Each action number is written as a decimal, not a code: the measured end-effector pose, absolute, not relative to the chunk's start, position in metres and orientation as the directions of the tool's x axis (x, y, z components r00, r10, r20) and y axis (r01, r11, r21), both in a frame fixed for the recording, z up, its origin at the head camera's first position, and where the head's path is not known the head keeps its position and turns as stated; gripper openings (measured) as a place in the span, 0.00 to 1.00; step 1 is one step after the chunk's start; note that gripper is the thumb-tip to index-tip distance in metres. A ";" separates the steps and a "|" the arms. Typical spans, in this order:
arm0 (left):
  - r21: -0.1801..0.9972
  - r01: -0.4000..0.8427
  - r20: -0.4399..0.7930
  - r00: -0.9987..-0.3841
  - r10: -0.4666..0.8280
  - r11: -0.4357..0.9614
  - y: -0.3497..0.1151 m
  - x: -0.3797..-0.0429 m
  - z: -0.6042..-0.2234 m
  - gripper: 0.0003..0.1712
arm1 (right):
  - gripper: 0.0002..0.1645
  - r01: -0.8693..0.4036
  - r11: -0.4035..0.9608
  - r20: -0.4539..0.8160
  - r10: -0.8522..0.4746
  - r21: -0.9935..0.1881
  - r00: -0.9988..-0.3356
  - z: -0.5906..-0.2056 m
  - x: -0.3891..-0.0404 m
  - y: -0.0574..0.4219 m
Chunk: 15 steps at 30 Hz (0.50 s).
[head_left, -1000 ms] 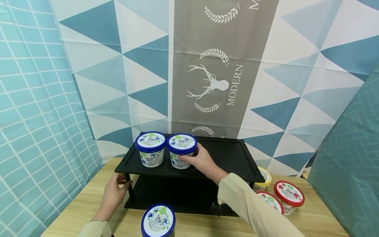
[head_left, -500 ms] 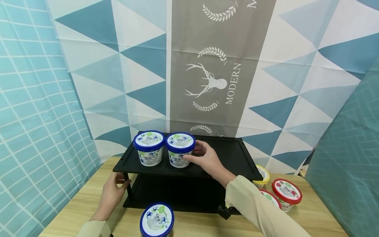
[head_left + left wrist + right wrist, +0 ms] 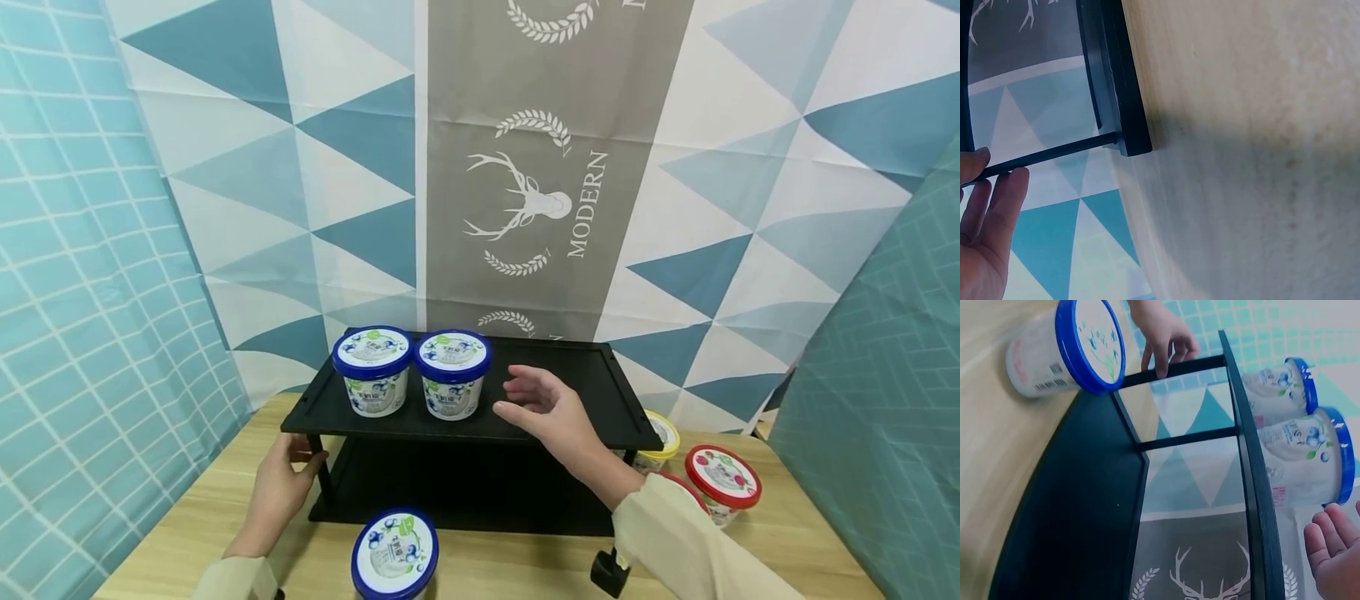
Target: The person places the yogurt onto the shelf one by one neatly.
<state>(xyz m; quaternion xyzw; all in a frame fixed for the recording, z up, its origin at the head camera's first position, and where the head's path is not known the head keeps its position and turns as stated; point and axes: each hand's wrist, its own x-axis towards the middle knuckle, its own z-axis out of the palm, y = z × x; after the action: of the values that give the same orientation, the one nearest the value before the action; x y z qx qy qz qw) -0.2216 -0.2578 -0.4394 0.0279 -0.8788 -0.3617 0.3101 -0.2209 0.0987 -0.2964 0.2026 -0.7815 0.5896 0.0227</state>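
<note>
Two tubs with blue lids and blueberry pictures, the left tub (image 3: 375, 395) and the right tub (image 3: 452, 398), stand side by side on the upper tier of a black two-tier rack (image 3: 558, 387). My right hand (image 3: 553, 417) hovers over that tier just right of them, fingers relaxed and apart from the nearer tub. In the right wrist view, a gap shows between its fingertips (image 3: 1315, 540) and the tubs. At the rack's left front post (image 3: 1054, 152), my left hand (image 3: 279, 487) holds on between thumb and fingers. A third blue-lidded tub (image 3: 395, 554) stands on the table before the rack.
To the rack's right are a red-lidded tub (image 3: 723, 479), another red-lidded tub mostly hidden by my right sleeve (image 3: 682, 533), and a yellow-lidded tub (image 3: 660, 437) partly behind the rack. Patterned cloth (image 3: 360, 167) hangs behind the wooden table (image 3: 187, 533).
My right hand has let go of the right tub on the upper tier and drawn back to the right. The tub stays beside the left one. My left hand keeps its hold on the post.
</note>
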 end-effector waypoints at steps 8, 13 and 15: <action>0.634 0.176 0.535 -0.804 -0.262 0.753 -0.260 -0.222 -0.440 0.16 | 0.29 -0.388 0.134 0.321 -0.357 -0.912 -0.877 -0.317 -0.195 0.109; 0.629 0.187 0.542 -0.802 -0.253 0.754 -0.260 -0.222 -0.441 0.14 | 0.30 -0.307 0.122 0.242 -0.376 -0.944 -0.894 -0.340 -0.184 0.108; 0.634 0.192 0.540 -0.803 -0.251 0.749 -0.260 -0.222 -0.442 0.14 | 0.29 -0.264 0.121 0.202 -0.378 -0.957 -0.904 -0.350 -0.180 0.107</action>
<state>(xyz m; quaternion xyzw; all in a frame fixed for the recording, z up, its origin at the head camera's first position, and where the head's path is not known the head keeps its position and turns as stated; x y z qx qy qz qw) -0.2220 -0.2602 -0.4417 0.0167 -0.8812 -0.3537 0.3131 -0.1804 0.1072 -0.3497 0.2147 -0.7472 0.6273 -0.0453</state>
